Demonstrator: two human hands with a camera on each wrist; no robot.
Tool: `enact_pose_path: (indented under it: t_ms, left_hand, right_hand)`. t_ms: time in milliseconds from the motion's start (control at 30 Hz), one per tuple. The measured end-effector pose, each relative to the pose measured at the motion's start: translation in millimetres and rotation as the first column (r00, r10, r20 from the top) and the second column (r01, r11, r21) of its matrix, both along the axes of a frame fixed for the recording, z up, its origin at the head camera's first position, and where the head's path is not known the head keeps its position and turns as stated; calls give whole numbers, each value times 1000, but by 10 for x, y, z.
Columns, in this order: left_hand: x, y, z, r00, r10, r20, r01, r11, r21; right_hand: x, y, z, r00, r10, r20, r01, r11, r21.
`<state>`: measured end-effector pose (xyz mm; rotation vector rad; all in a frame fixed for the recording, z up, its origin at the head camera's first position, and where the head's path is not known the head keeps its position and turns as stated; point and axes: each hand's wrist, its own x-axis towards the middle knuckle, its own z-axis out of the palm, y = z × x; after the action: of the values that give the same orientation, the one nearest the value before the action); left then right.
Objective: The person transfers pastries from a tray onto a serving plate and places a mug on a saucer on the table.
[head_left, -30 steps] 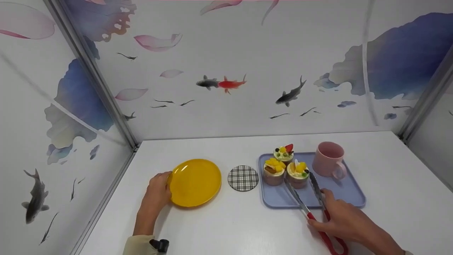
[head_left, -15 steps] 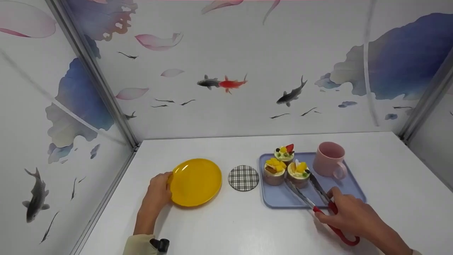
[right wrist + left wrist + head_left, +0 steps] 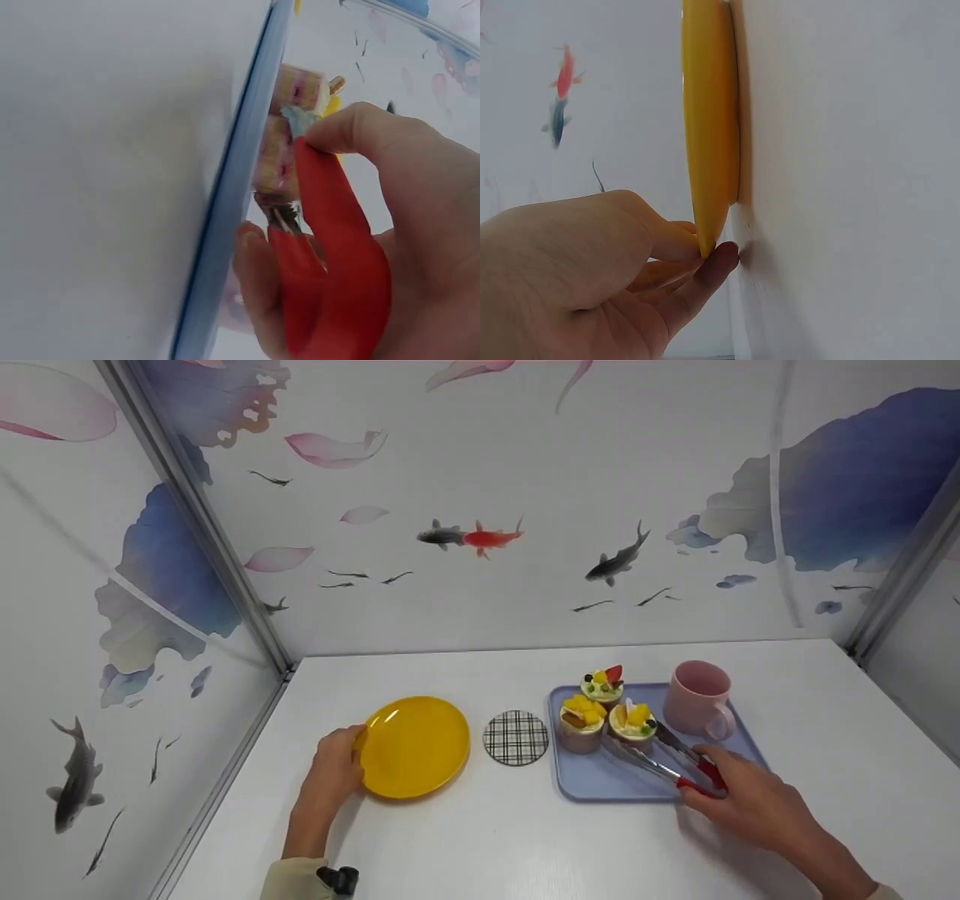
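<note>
My left hand (image 3: pixel 330 765) pinches the left rim of a yellow plate (image 3: pixel 415 747); in the left wrist view the thumb lies on one face and fingers on the other. The plate rests on the white table. My right hand (image 3: pixel 757 802) grips the red handles of metal tongs (image 3: pixel 652 765). The tong tips stand on either side of the front cupcake (image 3: pixel 632 724), topped with cream and yellow fruit. Beside it are a mango-topped cupcake (image 3: pixel 581 724) and, behind, a strawberry-topped cupcake (image 3: pixel 602 686). All three sit on a blue tray (image 3: pixel 592 789).
A pink mug (image 3: pixel 696 697) stands at the tray's back right, its handle toward the right hand. Between plate and tray lies a round checked coaster (image 3: pixel 516 737). Patterned wall panels (image 3: pixel 555 615) border the table at the back and sides.
My right hand has shifted right and slightly forward along the tongs, whose handles have swung to the right and lowered. The tips stay around the front cupcake. Left hand and plate have not moved.
</note>
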<state>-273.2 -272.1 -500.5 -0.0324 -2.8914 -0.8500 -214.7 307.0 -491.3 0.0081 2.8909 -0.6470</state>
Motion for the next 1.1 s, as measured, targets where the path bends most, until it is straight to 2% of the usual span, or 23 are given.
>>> enact_pose_path:
  t_ms: [400,667,900,1100]
  left_hand:
    - [-5,-13,-3,999,-18,-38,17,999,-27]
    - [-15,-44,-8,999,-27,-38,26,999,-27]
    - [-20,-31,-5,998,-32,-47,31,999,-26]
    - [-9,-14,-9,999,-27,-26,27,1000,-5]
  right_hand:
    - [-65,47,-54,992,-12,-128,9,1000,-27]
    - [-116,64,-77,990,-2,-141,-4,999,-42]
    - [-117,75,-111,982,41,-186,-50,998,-39]
    - [-107,122,-135,978,42,-203,-54,997,-53]
